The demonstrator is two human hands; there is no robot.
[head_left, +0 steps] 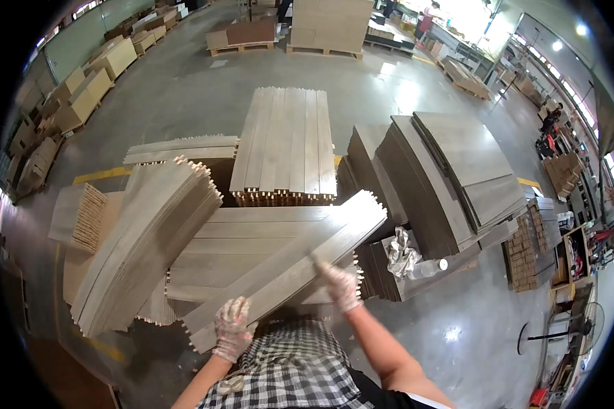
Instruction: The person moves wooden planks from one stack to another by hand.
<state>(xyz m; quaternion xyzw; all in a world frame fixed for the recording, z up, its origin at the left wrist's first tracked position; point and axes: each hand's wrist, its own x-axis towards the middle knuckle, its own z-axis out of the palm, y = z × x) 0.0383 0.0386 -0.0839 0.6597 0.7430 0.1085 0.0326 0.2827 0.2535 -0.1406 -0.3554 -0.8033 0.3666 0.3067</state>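
Observation:
Long grey wood-grain boards (286, 262) with toothed ends lie aslant before me, their far right end raised and bright in the light. My left hand (233, 328), in a stained pale glove, is closed over the near edge by the lower left end, fingers on the top face. My right hand (339, 285), gloved alike, is at the right edge with its fingers stretched over the surface; the fingertips are blurred. Underneath is a stack of similar boards (252, 228). A checked apron (293, 368) covers my front.
Board stacks stand at the left (143, 245), straight ahead (283, 140) and right (450, 177). Crumpled clear plastic (402, 255) and a clear bottle (427, 268) rest on a low pile. A fan (579, 326) stands far right. Pallets (242, 48) line the back.

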